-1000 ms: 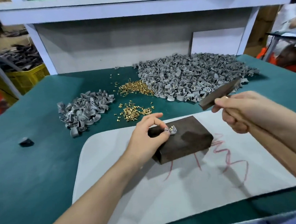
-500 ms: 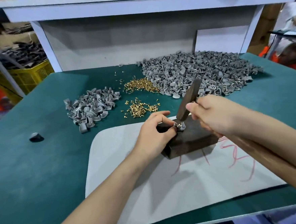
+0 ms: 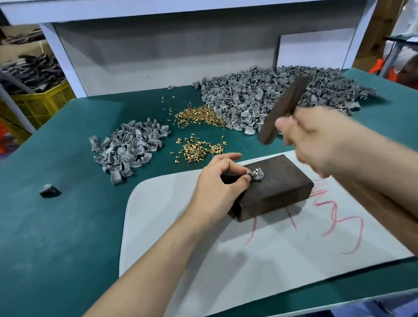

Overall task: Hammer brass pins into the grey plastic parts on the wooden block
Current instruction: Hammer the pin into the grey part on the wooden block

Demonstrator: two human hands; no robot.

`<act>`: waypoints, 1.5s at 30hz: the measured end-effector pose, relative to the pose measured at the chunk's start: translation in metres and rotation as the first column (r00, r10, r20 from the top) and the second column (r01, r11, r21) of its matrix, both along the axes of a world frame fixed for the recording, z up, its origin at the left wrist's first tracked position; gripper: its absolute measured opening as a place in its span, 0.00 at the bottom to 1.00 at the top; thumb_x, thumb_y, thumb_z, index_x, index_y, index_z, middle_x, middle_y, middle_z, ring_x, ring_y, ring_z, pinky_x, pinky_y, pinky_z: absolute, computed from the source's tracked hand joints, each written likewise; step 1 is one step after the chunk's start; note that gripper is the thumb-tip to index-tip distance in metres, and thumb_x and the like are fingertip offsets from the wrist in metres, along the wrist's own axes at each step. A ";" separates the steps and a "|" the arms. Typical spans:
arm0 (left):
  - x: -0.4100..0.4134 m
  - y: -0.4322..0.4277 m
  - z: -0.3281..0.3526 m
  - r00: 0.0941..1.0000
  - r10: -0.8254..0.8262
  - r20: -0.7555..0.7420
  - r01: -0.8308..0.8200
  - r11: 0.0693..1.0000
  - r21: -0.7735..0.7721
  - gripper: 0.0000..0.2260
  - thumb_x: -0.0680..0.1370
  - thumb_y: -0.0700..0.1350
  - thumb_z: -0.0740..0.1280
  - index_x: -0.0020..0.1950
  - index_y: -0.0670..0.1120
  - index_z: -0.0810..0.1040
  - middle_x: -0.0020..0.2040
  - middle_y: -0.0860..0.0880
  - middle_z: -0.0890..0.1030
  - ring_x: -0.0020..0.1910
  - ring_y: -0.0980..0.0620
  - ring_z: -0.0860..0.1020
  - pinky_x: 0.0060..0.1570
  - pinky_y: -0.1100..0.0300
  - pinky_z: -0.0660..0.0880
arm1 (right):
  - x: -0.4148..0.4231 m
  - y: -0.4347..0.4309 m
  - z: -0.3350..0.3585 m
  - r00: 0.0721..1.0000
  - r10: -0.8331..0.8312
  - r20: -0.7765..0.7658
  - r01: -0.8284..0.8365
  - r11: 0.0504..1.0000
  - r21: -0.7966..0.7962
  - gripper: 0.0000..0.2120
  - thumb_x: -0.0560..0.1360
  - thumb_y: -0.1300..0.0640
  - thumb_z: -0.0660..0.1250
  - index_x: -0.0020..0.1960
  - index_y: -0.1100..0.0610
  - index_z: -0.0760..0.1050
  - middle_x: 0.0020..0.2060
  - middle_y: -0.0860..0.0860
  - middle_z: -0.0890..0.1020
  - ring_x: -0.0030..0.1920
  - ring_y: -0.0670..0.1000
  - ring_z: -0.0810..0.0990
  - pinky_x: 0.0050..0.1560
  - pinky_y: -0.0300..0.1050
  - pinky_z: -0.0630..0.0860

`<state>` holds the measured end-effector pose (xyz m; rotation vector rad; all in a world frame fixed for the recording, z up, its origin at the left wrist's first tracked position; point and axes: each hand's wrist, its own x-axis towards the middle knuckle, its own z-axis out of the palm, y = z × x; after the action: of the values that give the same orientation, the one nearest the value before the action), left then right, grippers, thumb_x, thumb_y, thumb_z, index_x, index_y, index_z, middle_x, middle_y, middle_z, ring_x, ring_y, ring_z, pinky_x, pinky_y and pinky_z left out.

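A dark wooden block [image 3: 277, 188] lies on a white mat [image 3: 259, 254]. On the block's top sits a small grey plastic part [image 3: 256, 174] with a brass pin standing in it. My left hand [image 3: 219, 184] pinches that part at its left side with thumb and forefinger. My right hand [image 3: 318, 138], blurred, grips a hammer whose dark rectangular head [image 3: 282, 111] is raised above and to the right of the part, clear of it. Loose brass pins [image 3: 198, 149] lie just behind the block.
A big heap of grey parts [image 3: 273, 97] lies at the back right and a smaller heap [image 3: 128, 146] at the left. More pins [image 3: 197, 117] lie between them. One stray grey part [image 3: 47, 190] sits far left on the green table [image 3: 60, 243].
Half a second ago the hammer head was down on the pin; it has since lifted up and to the right. My left hand still pinches the part on the block.
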<state>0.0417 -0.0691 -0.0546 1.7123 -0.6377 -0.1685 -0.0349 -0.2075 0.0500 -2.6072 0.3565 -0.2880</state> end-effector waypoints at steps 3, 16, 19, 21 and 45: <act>-0.001 0.001 0.000 1.000 -0.004 -0.001 0.004 1.000 -0.023 0.10 0.73 0.34 0.70 0.36 0.48 0.78 0.58 0.53 0.77 0.55 0.67 0.74 0.56 0.71 0.68 | -0.002 0.012 -0.020 0.983 0.002 -0.184 -0.021 0.994 -0.105 0.18 0.82 0.52 0.51 0.34 0.54 0.61 0.30 0.51 0.68 0.33 0.54 0.69 0.32 0.45 0.57; 0.001 0.001 0.001 1.000 0.013 0.005 -0.013 1.000 0.007 0.10 0.73 0.37 0.71 0.36 0.49 0.78 0.58 0.52 0.78 0.54 0.65 0.75 0.49 0.76 0.67 | -0.005 0.006 0.005 0.995 -0.017 -0.095 0.010 0.997 -0.076 0.19 0.82 0.50 0.52 0.34 0.54 0.62 0.27 0.51 0.68 0.26 0.49 0.67 0.22 0.37 0.61; 0.000 0.001 0.001 1.000 0.017 -0.006 -0.017 1.000 0.000 0.10 0.73 0.37 0.72 0.36 0.49 0.78 0.58 0.52 0.78 0.53 0.66 0.75 0.48 0.76 0.67 | -0.005 0.001 0.008 0.999 -0.030 0.030 0.031 0.999 -0.041 0.18 0.81 0.49 0.53 0.35 0.55 0.64 0.26 0.51 0.68 0.25 0.50 0.66 0.25 0.40 0.63; 0.000 0.001 0.001 1.000 0.014 -0.001 -0.014 1.000 -0.009 0.10 0.73 0.36 0.72 0.36 0.49 0.78 0.58 0.51 0.78 0.55 0.64 0.76 0.52 0.74 0.68 | -0.007 0.005 -0.003 0.998 -0.011 -0.056 0.009 0.999 -0.044 0.18 0.82 0.50 0.54 0.35 0.55 0.63 0.27 0.51 0.68 0.26 0.49 0.65 0.24 0.37 0.63; -0.003 0.001 0.002 0.956 0.099 0.277 -0.058 0.986 -0.154 0.11 0.70 0.34 0.66 0.41 0.51 0.76 0.43 0.54 0.81 0.48 0.52 0.80 0.52 0.59 0.75 | -0.017 -0.021 -0.046 0.999 -0.038 0.008 0.028 0.848 0.530 0.18 0.81 0.52 0.55 0.37 0.61 0.68 0.16 0.51 0.66 0.13 0.50 0.61 0.17 0.35 0.59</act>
<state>0.0389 -0.0682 -0.0525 1.6314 -0.7711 0.1805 -0.0519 -0.2286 0.0038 -2.0513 0.4083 -0.1896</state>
